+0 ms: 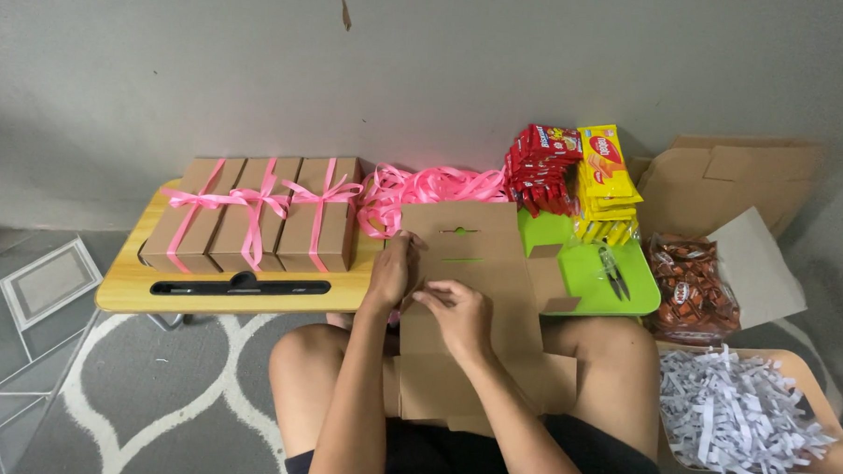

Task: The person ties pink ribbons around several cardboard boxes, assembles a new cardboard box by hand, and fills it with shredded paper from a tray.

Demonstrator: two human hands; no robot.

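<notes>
Looking down from the head camera: a person is sitting on the floor with a flat, unfolded cardboard box blank (472, 267) lying across their lap and reaching up onto the table edge. It's plain brown card, matte, with slots and flaps cut into it. The left hand (389, 271) is curling its fingers around the blank's left edge, gripping it. The right hand (456, 313) is lying on top of the card near the middle, fingers bent and pressing down, not wrapped around anything.

On the wooden lap table (130, 288), which is yellowish with a black slot strip along the front, three finished brown boxes (254, 212) are standing side by side, touching, each tied with shiny pink ribbon. Just beside them a loose heap of the same pink ribbon (433, 186) is piling up in glossy curls.

To the right a lime green tray (588, 280) is carrying small scissors (613, 270). Behind it are a stack of red snack packs (541, 166) and a stack of yellow snack packs (606, 183). Further right, a clear bag of brown wrapped candies (691, 288), and a tray heaped with white shredded paper (737, 416), crinkly strips. A grey patterned rug (154, 396) is covering the floor.
</notes>
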